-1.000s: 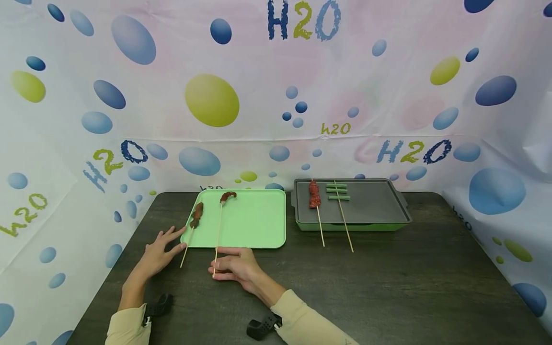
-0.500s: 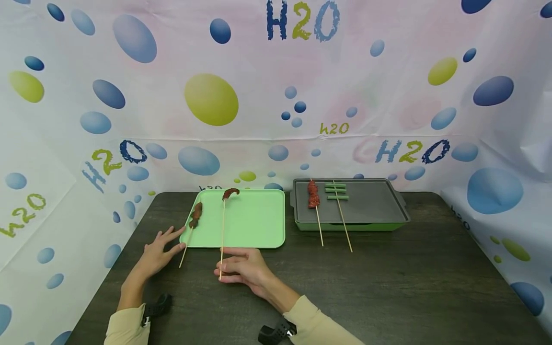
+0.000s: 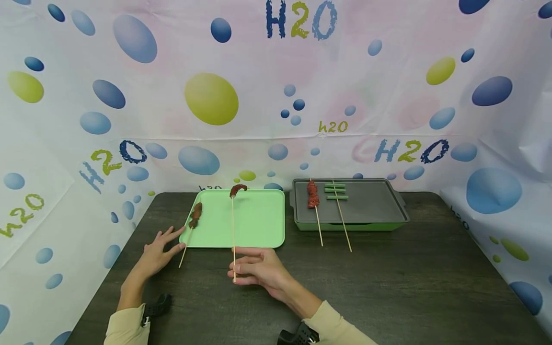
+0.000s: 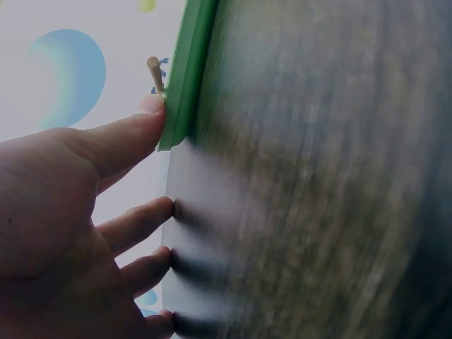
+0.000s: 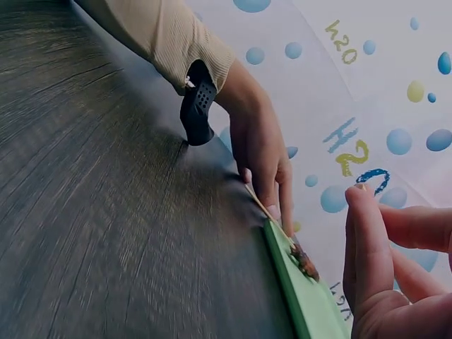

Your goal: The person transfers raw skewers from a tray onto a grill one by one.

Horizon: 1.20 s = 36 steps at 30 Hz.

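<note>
My right hand [image 3: 269,270] pinches the lower end of a wooden skewer [image 3: 233,225] tipped with a curled, dark red-brown piece of food [image 3: 238,190]. That skewer stands raised and overlaps the light green tray [image 3: 258,225] in the head view. At the tray's left edge, my left hand [image 3: 157,254] has its fingers spread, with thumb and index fingertip right at the rim. Beside it a second skewer, with brown meat pieces [image 3: 196,214], lies on the tray, its stick [image 3: 183,256] sticking out over the front edge. In the left wrist view, the thumb [image 4: 131,134] touches the green rim [image 4: 185,78].
To the right stands a grey grill plate [image 3: 371,206] on a green base [image 3: 358,227]. On it lie a skewer of red meat [image 3: 314,194] and a skewer of green stalks [image 3: 338,191], their sticks extending past the front. A dark wooden table [image 3: 366,292] bears everything, backed by a patterned curtain [image 3: 258,62].
My right hand has moved to the right with its skewer, the curled food shifting right and slightly up over the tray's far edge. My left hand stays where it was.
</note>
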Each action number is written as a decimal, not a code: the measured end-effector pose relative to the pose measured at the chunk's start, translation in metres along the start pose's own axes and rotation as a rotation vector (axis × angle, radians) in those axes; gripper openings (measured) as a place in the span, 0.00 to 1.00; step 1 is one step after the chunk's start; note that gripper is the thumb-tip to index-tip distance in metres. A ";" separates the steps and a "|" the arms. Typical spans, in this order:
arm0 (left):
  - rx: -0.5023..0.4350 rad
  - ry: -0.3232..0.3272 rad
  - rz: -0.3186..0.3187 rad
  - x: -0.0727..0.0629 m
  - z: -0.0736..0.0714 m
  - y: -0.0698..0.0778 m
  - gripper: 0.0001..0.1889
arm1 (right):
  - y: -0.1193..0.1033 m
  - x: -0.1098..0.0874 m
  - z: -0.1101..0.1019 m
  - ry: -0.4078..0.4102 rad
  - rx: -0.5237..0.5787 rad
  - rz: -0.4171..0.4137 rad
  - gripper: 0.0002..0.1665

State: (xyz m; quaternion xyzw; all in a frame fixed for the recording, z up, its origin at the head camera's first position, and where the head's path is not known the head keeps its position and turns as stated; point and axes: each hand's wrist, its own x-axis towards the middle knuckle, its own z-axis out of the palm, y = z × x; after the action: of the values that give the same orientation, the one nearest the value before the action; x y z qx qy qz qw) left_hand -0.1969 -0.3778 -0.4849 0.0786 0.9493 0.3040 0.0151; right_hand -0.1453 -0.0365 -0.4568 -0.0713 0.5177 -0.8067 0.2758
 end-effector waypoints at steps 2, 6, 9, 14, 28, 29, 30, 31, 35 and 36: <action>0.003 -0.001 -0.003 0.000 0.000 0.000 0.33 | -0.002 -0.005 -0.004 -0.003 -0.009 -0.002 0.30; 0.006 0.001 -0.006 0.000 0.000 0.000 0.33 | -0.009 -0.014 -0.011 -0.004 -0.021 -0.009 0.31; 0.007 0.000 -0.006 0.000 0.000 0.000 0.33 | -0.014 -0.021 -0.017 -0.005 -0.033 -0.008 0.31; 0.014 0.000 -0.007 0.001 -0.001 -0.001 0.33 | -0.021 -0.031 -0.027 -0.009 -0.063 -0.003 0.33; 0.013 -0.008 -0.012 0.003 -0.004 0.001 0.33 | -0.048 -0.061 -0.067 0.001 -0.124 -0.006 0.36; 0.011 -0.010 -0.013 0.003 -0.004 0.001 0.33 | -0.050 -0.063 -0.069 0.004 -0.127 -0.007 0.37; 0.010 -0.011 -0.013 0.003 -0.004 0.000 0.33 | -0.051 -0.065 -0.071 0.004 -0.130 -0.008 0.38; 0.010 -0.013 -0.015 0.003 -0.005 0.000 0.33 | -0.053 -0.067 -0.072 0.007 -0.134 -0.010 0.39; 0.012 -0.016 -0.020 0.003 -0.006 0.001 0.33 | -0.057 -0.073 -0.079 0.019 -0.141 -0.005 0.41; 0.014 -0.017 -0.020 0.003 -0.006 0.001 0.33 | -0.058 -0.075 -0.080 0.023 -0.144 -0.004 0.41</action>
State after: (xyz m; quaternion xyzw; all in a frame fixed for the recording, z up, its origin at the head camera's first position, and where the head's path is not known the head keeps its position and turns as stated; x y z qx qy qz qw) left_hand -0.1998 -0.3795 -0.4795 0.0716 0.9520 0.2965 0.0255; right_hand -0.1361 0.0839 -0.4298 -0.0827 0.5773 -0.7688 0.2624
